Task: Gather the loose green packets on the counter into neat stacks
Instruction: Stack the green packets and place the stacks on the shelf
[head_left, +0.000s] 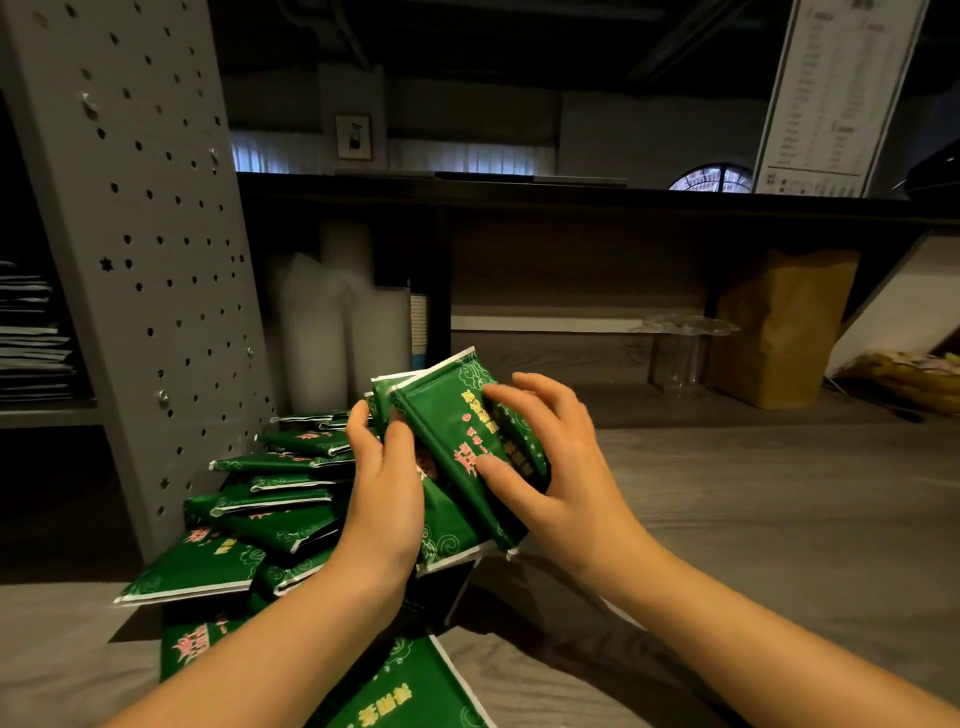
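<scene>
Both my hands hold a bunch of green packets (441, 415) above the grey wooden counter (753, 493). My left hand (382, 488) grips the bunch from the left side, thumb on its face. My right hand (556, 457) grips it from the right, fingers curled over the top packet. The packets are green with white edges and pink and yellow print. A loose heap of more green packets (280, 499) lies on the counter to the left, leaning every way. Other packets (400, 691) lie flat at the near edge, partly hidden under my left forearm.
A grey perforated panel (145, 249) stands upright at the left behind the heap. White rolled sleeves (343, 332) stand at the back. A clear plastic cup (680, 348) and a brown paper bag (784, 327) sit at the back right under a dark shelf.
</scene>
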